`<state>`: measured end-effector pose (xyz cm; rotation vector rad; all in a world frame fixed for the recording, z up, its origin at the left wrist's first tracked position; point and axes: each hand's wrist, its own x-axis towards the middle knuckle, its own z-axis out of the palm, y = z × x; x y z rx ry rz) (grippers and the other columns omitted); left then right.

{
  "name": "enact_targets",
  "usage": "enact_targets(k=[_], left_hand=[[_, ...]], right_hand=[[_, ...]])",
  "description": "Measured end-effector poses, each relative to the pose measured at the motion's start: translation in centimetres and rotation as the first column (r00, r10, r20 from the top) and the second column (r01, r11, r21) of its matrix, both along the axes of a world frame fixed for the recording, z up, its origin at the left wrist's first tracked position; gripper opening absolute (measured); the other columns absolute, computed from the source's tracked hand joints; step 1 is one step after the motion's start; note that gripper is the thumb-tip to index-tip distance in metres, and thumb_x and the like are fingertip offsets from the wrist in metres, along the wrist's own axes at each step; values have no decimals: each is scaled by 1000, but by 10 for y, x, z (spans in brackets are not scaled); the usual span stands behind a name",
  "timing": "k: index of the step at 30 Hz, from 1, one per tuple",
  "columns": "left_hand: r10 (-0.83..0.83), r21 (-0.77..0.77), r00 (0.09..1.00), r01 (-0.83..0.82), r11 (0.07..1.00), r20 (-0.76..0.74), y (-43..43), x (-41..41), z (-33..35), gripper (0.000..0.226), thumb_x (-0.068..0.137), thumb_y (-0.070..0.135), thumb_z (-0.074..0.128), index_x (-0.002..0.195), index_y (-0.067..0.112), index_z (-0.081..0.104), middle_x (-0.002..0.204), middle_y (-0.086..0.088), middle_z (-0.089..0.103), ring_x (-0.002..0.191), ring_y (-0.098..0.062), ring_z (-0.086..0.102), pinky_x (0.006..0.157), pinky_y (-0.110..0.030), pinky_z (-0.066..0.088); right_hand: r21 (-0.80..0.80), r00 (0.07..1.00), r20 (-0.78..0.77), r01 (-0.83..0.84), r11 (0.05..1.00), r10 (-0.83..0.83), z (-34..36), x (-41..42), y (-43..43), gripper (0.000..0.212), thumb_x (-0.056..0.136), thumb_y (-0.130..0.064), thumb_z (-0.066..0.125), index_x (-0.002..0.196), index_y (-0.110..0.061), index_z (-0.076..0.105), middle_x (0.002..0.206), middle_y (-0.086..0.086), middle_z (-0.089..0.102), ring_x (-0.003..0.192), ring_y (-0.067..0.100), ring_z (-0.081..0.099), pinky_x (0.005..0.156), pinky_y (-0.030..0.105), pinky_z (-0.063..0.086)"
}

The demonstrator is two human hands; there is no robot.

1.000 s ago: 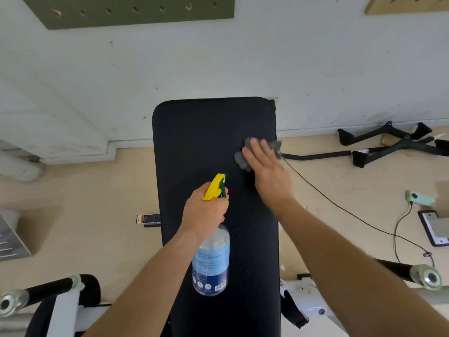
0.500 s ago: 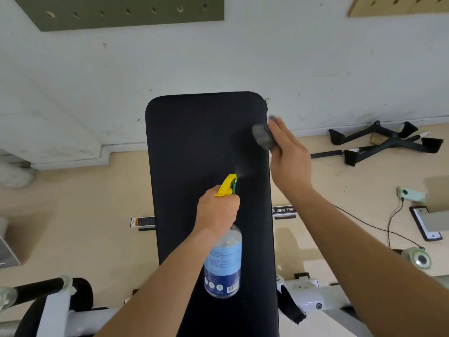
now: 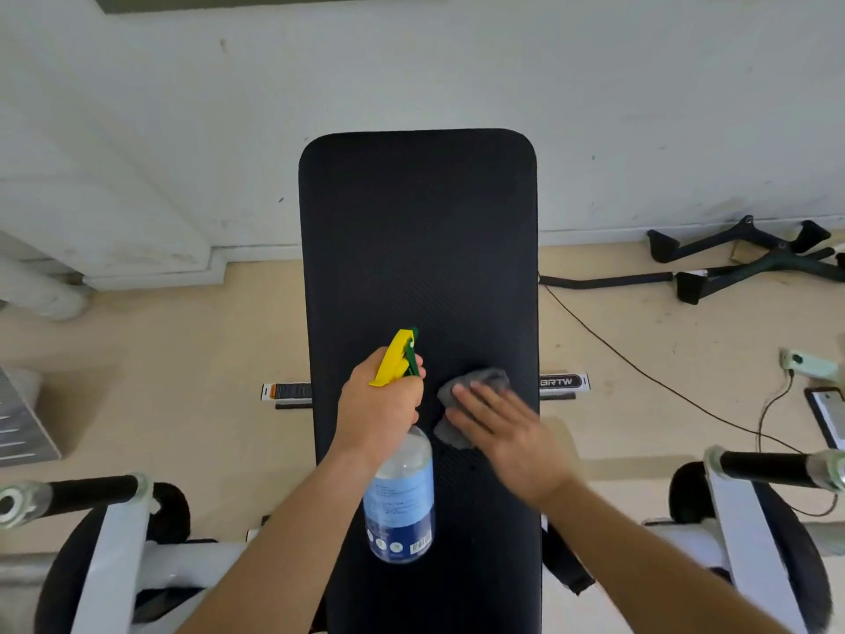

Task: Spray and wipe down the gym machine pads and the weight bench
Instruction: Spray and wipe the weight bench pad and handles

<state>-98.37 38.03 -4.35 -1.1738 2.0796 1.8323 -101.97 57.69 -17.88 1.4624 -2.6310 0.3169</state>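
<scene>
My L hand grips the spray bottle, lengthwise along the bench, nozzle toward frame top; R hand fingers, flat and slightly spread, press the cloth just right of it.

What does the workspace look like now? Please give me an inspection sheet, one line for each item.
Surface: black bench pad, running lengthwise toward the wall.
Job's things: spray bottle held over the pad; grey cloth on the pad's right half.
Clutter: black handles and a white adapter on the floor at the right.
Grips: left grip holds the spray bottle; right grip presses the cloth with straight fingers.
Cables: thin black cable across the floor, right of the bench.
Surroundings: white wall, beige floor, padded bars on both sides.
</scene>
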Motion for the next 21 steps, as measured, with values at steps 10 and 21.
enact_targets(k=[10, 21], left_hand=[[-24, 55, 999, 25, 998, -25, -5, 28, -11, 24, 77, 4, 57, 91, 16, 72, 99, -18, 73, 68, -20, 57, 65, -34, 52], [-50, -37, 999, 50, 998, -2, -44, 43, -21, 19, 79, 6, 58, 92, 10, 71, 98, -21, 73, 62, -20, 56, 65, -35, 50]], right_hand=[[-179, 888, -37, 446, 877, -459, 20, -64, -31, 56, 84, 6, 68, 136, -10, 59, 150, 18, 46, 137, 40, 45, 103, 51, 49], [-311, 838, 118, 541, 782, -533, 50, -32, -59, 53, 82, 9, 65, 130, -14, 65, 139, 15, 59, 109, 35, 68, 77, 44, 60]])
